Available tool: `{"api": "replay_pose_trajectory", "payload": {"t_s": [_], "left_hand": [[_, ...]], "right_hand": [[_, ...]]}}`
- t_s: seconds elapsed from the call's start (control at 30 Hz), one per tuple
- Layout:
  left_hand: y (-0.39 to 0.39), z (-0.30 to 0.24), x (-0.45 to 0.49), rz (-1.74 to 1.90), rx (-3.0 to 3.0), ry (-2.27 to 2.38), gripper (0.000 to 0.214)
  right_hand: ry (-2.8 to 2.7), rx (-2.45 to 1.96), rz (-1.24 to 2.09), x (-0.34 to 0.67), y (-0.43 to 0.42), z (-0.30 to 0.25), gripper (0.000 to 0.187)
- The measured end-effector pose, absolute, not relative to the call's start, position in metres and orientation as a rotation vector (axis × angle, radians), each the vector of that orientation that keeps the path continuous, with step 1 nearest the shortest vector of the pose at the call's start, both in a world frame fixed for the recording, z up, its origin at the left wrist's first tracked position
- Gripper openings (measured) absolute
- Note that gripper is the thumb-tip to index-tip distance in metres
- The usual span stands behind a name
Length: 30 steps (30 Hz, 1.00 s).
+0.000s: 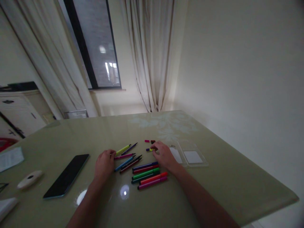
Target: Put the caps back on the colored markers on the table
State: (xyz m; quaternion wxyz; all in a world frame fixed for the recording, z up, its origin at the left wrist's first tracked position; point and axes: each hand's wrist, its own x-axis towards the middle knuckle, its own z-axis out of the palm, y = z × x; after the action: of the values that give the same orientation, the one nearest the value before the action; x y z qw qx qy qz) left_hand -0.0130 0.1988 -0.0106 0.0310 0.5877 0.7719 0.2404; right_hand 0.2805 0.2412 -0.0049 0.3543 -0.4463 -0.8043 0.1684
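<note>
Several coloured marker pens lie on a pale green table point(213, 190). An uncapped group point(127, 158) fans out to the left; a capped row point(149, 175) lies nearer me. My left hand point(104, 164) is curled, its fingertips on the end of a magenta pen point(123, 156). My right hand point(163, 155) pinches a small yellow and purple cap point(149, 149). More loose caps point(150, 141) lie just beyond it.
An open clear plastic case point(190, 156) lies right of my right hand. A black phone point(66, 175) lies left of my left hand, a white oval object point(29, 179) and papers farther left. Curtains, a window and a white wall stand behind.
</note>
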Motion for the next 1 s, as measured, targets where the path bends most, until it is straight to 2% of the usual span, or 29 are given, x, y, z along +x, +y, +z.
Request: {"api": "replay_pose_trajectory", "payload": {"t_s": [0.17,0.33,0.5,1.0], "left_hand": [[0.196,-0.001,-0.015,1.100,1.590,2.285,0.033],[0.196,0.006,-0.004,1.521,1.338,1.794,0.040],[0.188,0.012,0.025,1.478,1.230,1.435,0.057],[0.185,0.012,0.034,1.430,1.176,1.350,0.060]], "right_hand": [[-1.982,-1.060,0.493,0.280,0.242,-0.002,0.020],[-1.774,-0.947,0.709,0.280,0.242,0.003,0.011],[-1.694,-0.881,0.813,0.281,0.240,0.006,0.016],[-1.673,-0.790,0.906,0.279,0.235,0.011,0.017]]}}
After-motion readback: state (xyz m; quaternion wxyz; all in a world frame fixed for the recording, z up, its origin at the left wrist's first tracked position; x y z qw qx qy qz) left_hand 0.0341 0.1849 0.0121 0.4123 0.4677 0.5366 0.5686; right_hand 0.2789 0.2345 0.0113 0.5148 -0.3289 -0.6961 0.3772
